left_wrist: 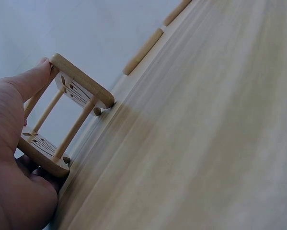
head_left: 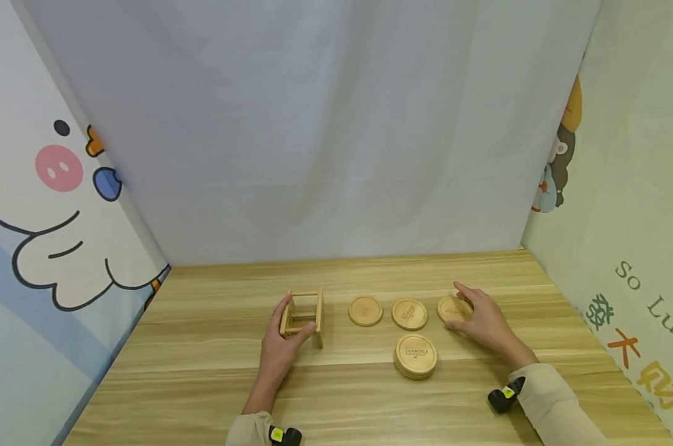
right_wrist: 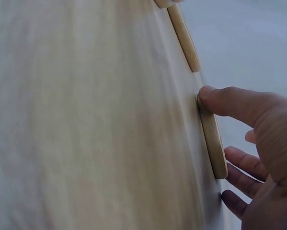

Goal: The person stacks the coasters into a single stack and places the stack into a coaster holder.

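Partly, the hands (head_left: 281, 344) (head_left: 486, 322) hide things — wooden rack (head_left: 320, 314), rightmost coaster (head_left: 452, 308).

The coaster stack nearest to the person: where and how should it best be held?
Probably grip the coaster stack across opposite points of its round side wall, coming from the near right. It lies flat on the wood-grain table, but its side shows thick; the row's middle coaster lies close behind its far edge.

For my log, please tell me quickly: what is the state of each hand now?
Left hand: closed, holding the wooden rack.
Right hand: touching the rightmost coaster; whether closed on it cannot be told.
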A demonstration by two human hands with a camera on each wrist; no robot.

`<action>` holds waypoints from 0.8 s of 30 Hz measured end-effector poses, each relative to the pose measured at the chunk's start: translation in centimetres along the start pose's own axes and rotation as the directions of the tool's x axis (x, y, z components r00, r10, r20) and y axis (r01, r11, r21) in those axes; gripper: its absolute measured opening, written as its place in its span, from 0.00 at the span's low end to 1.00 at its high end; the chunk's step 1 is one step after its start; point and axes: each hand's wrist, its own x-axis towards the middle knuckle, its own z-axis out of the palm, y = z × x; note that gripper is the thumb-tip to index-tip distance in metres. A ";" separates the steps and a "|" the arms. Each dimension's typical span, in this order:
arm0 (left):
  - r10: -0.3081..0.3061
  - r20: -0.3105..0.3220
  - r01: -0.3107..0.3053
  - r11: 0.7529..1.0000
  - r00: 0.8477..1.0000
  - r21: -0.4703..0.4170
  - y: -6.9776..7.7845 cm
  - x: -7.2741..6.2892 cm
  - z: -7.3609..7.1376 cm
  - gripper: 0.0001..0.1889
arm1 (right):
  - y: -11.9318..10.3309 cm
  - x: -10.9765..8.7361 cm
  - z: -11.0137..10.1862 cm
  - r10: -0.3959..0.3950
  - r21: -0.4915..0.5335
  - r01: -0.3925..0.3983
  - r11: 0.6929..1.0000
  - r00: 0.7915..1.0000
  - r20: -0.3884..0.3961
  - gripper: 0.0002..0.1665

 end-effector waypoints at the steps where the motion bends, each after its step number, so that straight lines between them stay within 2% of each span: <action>1: 0.000 0.000 0.000 1.000 1.000 0.000 0.0 0.0 0.0 0.47 | 0.0 0.0 0.0 0.000 -0.004 0.000 1.000 1.000 0.002 0.57; 24: 0.006 -0.010 -0.006 1.000 1.000 0.000 -0.1 0.1 0.0 0.47 | 0.0 0.0 -0.1 0.002 -0.033 -0.001 0.999 1.000 0.026 0.52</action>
